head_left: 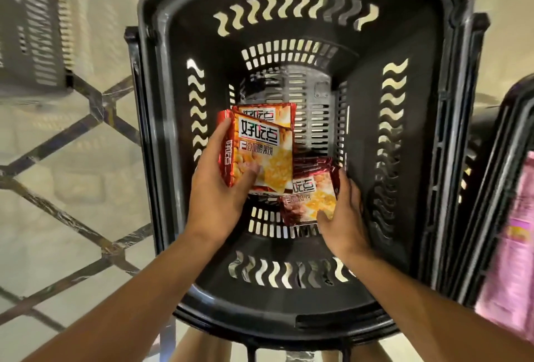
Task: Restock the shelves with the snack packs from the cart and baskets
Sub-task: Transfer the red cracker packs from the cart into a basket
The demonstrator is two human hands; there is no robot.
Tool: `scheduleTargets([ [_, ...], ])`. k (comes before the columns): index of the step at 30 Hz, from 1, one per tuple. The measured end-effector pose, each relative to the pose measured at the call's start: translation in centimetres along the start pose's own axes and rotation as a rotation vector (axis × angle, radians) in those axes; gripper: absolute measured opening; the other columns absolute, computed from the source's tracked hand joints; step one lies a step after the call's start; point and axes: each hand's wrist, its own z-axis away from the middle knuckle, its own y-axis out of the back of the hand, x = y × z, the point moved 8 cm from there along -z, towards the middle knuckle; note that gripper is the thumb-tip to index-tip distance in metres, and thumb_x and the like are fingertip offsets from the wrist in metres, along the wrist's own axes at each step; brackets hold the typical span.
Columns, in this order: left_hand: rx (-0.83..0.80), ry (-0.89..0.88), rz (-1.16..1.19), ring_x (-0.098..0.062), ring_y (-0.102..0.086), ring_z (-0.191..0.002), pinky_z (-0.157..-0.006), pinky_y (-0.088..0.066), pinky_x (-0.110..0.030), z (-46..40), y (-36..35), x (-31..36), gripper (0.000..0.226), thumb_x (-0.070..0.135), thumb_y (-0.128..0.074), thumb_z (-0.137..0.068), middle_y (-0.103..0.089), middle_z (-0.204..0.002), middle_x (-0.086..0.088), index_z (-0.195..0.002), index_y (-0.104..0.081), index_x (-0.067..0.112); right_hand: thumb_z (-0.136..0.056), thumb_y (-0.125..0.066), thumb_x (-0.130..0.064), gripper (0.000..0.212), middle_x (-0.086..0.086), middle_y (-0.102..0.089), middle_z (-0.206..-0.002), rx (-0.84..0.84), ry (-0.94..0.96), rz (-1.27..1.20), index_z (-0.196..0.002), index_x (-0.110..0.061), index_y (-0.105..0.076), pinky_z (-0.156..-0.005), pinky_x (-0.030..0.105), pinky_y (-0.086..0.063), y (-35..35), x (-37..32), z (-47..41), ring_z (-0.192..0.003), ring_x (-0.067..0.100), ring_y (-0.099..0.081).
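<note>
I look straight down into a deep black plastic basket (404, 136) with slotted walls. My left hand (215, 188) grips a red and yellow snack pack (260, 148) inside it, thumb across the front; a second identical pack (277, 114) is stacked right behind the first. My right hand (344, 211) closes on another red snack pack (310, 197) lying low at the basket's bottom right. Both forearms reach in over the near rim.
A second black basket (497, 188) stands at the right edge and holds pink packs (511, 275). A grey slotted basket (31, 29) sits at the upper left. The floor is pale tile with dark diagonal lines (86, 119).
</note>
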Motion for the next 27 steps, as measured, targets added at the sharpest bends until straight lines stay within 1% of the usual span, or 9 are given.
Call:
scheduleTargets([
  [3,0.006,0.016,-0.011,-0.003,-0.052,-0.133,-0.110,-0.048,-0.037,0.4,-0.1,0.2,0.080,0.015,-0.072,-0.092,-0.049,-0.148,0.015,-0.156,-0.030,0.034,-0.084,-0.073,-0.009,0.092,-0.003,-0.016,-0.162,-0.008,0.103,0.032,-0.159,-0.024,-0.020,-0.121,0.036,-0.028,0.0,-0.9,1.0,-0.149,0.019,-0.023],
  [6,0.038,0.026,-0.017,0.001,-0.053,-0.130,-0.107,-0.046,-0.024,0.7,0.1,-0.1,0.081,0.010,-0.072,-0.091,-0.050,-0.147,0.016,-0.156,-0.030,0.035,-0.090,-0.065,-0.013,0.077,-0.007,-0.016,-0.163,-0.155,0.223,0.172,-0.157,-0.027,-0.030,-0.124,0.035,-0.022,-1.0,-1.9,1.5,-0.151,0.015,-0.013],
  [8,0.050,0.023,-0.032,0.000,-0.053,-0.131,-0.108,-0.047,-0.027,0.6,0.1,-0.6,0.081,0.008,-0.071,-0.092,-0.051,-0.147,0.015,-0.156,-0.030,0.035,-0.094,-0.060,-0.018,0.072,-0.009,-0.011,-0.164,-0.282,0.310,0.322,-0.157,-0.031,-0.028,-0.126,0.034,-0.014,-2.2,-2.1,1.4,-0.152,0.014,-0.002],
  [10,0.060,0.007,-0.041,-0.004,-0.052,-0.133,-0.109,-0.048,-0.036,0.3,0.0,-1.3,0.082,0.007,-0.070,-0.092,-0.051,-0.148,0.011,-0.157,-0.029,0.033,-0.095,-0.059,-0.021,0.071,-0.010,-0.005,-0.164,-0.355,0.338,0.438,-0.157,-0.033,-0.027,-0.125,0.036,-0.010,-3.1,-1.7,1.1,-0.153,0.014,0.005],
  [13,0.079,-0.034,-0.050,-0.008,-0.048,-0.138,-0.113,-0.045,-0.043,-0.4,-0.6,-1.8,0.080,0.005,-0.070,-0.093,-0.049,-0.151,0.007,-0.158,-0.028,0.028,-0.092,-0.062,-0.023,0.073,-0.010,0.004,-0.165,-0.362,0.306,0.497,-0.156,-0.033,-0.027,-0.126,0.040,-0.013,-3.4,-0.9,0.5,-0.153,0.015,0.012],
  [16,0.110,-0.083,-0.055,-0.008,-0.049,-0.137,-0.111,-0.047,-0.040,-1.6,-1.3,-2.0,0.077,0.007,-0.070,-0.094,-0.048,-0.150,0.004,-0.157,-0.029,0.023,-0.091,-0.064,-0.025,0.075,-0.011,0.005,-0.165,-0.358,0.303,0.483,-0.156,-0.035,-0.026,-0.126,0.043,-0.016,-3.4,-0.5,0.6,-0.153,0.013,0.014],
  [21,0.104,-0.142,0.004,-0.010,-0.053,-0.133,-0.106,-0.051,-0.042,-5.4,-2.8,-2.4,0.073,0.017,-0.069,-0.097,-0.050,-0.148,0.004,-0.157,-0.029,0.023,-0.095,-0.057,-0.026,0.077,-0.018,0.017,-0.164,-0.373,0.313,0.461,-0.157,-0.042,-0.014,-0.125,0.039,-0.006,-3.6,0.2,0.7,-0.150,0.008,0.024],
  [25,-0.002,0.050,-0.059,-0.010,-0.045,-0.139,-0.113,-0.045,-0.042,-8.1,-4.7,-6.6,0.076,0.016,-0.063,-0.099,-0.043,-0.152,0.006,-0.158,-0.021,0.039,-0.095,-0.057,-0.028,0.075,-0.018,0.016,-0.163,-0.384,0.314,0.442,-0.157,-0.040,-0.016,-0.122,0.036,-0.003,-3.4,0.1,0.7,-0.150,0.008,0.024],
  [27,-0.010,0.188,-0.234,-0.013,-0.037,-0.143,-0.120,-0.034,-0.038,-8.1,-4.7,-8.7,0.079,0.011,-0.063,-0.096,-0.032,-0.155,0.001,-0.157,-0.023,0.040,-0.095,-0.057,-0.028,0.074,-0.017,0.014,-0.164,-0.388,0.301,0.437,-0.157,-0.039,-0.018,-0.122,0.035,-0.002,-3.4,0.0,0.6,-0.151,0.009,0.022],
])
